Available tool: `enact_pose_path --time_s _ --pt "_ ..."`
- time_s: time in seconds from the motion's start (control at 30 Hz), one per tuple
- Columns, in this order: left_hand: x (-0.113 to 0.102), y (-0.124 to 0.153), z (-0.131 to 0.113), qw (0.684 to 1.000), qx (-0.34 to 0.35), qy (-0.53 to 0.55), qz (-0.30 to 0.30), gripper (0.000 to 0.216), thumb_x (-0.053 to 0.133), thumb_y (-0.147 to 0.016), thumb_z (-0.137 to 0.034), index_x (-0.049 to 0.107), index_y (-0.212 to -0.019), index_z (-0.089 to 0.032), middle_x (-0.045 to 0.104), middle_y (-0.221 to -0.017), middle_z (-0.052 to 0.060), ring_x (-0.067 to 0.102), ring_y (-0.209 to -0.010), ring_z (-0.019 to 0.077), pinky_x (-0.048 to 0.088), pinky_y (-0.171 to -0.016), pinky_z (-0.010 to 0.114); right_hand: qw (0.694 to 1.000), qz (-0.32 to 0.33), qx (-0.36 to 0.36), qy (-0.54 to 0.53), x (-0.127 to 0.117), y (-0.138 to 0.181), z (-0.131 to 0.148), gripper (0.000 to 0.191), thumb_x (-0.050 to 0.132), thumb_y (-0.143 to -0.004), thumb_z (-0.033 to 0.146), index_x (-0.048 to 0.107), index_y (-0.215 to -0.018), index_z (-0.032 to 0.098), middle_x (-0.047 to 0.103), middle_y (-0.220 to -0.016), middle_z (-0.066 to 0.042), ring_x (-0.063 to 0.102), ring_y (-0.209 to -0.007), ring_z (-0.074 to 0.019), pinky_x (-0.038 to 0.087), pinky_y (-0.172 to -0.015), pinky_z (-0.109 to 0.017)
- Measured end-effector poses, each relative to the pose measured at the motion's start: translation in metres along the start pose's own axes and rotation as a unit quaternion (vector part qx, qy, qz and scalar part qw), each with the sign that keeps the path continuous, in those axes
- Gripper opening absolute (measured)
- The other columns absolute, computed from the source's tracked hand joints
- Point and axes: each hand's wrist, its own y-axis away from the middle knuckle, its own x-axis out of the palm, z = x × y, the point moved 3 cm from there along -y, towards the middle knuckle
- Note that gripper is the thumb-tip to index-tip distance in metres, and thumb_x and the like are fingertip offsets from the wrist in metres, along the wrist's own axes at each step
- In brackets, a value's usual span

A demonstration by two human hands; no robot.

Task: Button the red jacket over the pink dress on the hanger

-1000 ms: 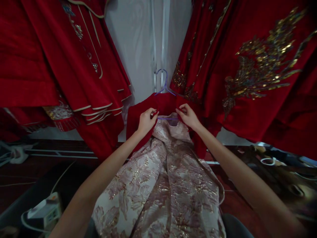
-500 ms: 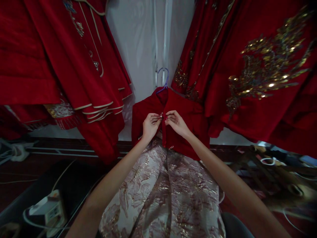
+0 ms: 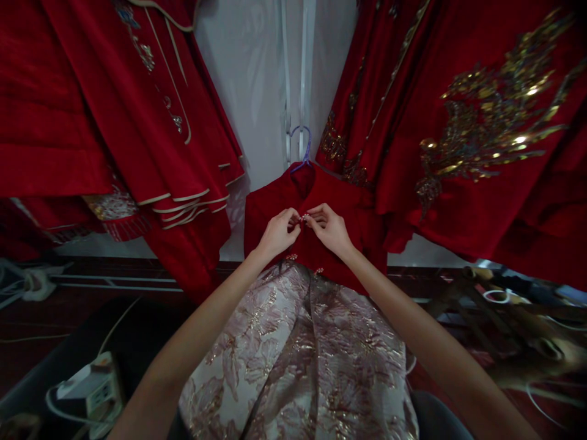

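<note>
A short red jacket (image 3: 268, 198) hangs in front of me on a purple hanger (image 3: 307, 150). My left hand (image 3: 279, 233) is at the middle of its front opening, thumb and forefinger pinched on one half of a small beaded fastener (image 3: 303, 218). Facing it, my right hand (image 3: 331, 230) pinches the other side, with the fingertips of both hands almost touching. The fingers partly hide the fastener, so I cannot tell whether its halves are joined. Lower down, a beaded piece (image 3: 291, 257) shows on the left front edge and another (image 3: 318, 271) on the right.
Shiny floral brocade cloth (image 3: 293, 348) spreads below the jacket. Red garments with pale piping (image 3: 183, 153) hang at left; a red garment with gold sequins (image 3: 486, 122) hangs at right. A power strip (image 3: 103, 391) lies lower left. Fabric rolls (image 3: 545, 348) lie at right.
My two hands have come closer together, bringing the jacket's front edges toward each other. My left hand has turned a little, and the left lower beaded piece now shows more clearly.
</note>
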Motion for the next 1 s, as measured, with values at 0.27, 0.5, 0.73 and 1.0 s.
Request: enact_pose_path --time_s 0.27,0.5,0.73,1.0 --pt "0.002 -0.001 0.000 1.000 -0.005 -0.002 0.021 0.008 0.053 -0.079 -0.019 0.056 -0.085 -0.017 0.064 -0.078 0.002 0.062 -0.070 0.0110 0.053 -0.065 0.022 1.000 -0.008 0.005 0.000 -0.002 0.007 0.004 0.023 0.062 -0.077 0.037 0.062 -0.093 0.020 0.069 -0.092 -0.005 0.067 -0.081 -0.0180 0.057 -0.073 -0.033" --pt "0.002 -0.004 -0.002 1.000 0.010 -0.020 0.023 0.008 0.052 -0.077 -0.016 0.057 -0.084 -0.017 0.064 -0.074 0.001 0.061 -0.068 0.0109 0.050 -0.065 0.022 1.000 0.017 0.016 -0.004 -0.008 0.000 0.001 0.026 0.066 -0.073 0.033 0.065 -0.094 0.018 0.070 -0.085 -0.005 0.068 -0.079 -0.0182 0.057 -0.074 -0.033" --pt "-0.001 -0.008 -0.003 0.997 0.042 -0.053 0.035 0.005 0.053 -0.077 -0.016 0.057 -0.079 -0.017 0.061 -0.071 0.000 0.057 -0.063 0.0103 0.046 -0.062 0.022 0.999 0.032 0.019 -0.027 -0.007 0.001 -0.006 0.030 0.066 -0.072 0.035 0.065 -0.097 0.018 0.069 -0.087 -0.005 0.067 -0.079 -0.0177 0.057 -0.074 -0.034" --pt "0.011 -0.004 -0.007 0.997 0.044 -0.056 0.017 0.011 0.048 -0.082 -0.016 0.058 -0.086 -0.018 0.059 -0.081 0.002 0.057 -0.070 0.0113 0.046 -0.067 0.023 0.999 0.023 0.033 -0.034 -0.001 0.002 -0.020 0.029 0.053 -0.076 0.022 0.059 -0.104 0.020 0.065 -0.095 -0.004 0.063 -0.079 -0.0132 0.053 -0.078 -0.031"
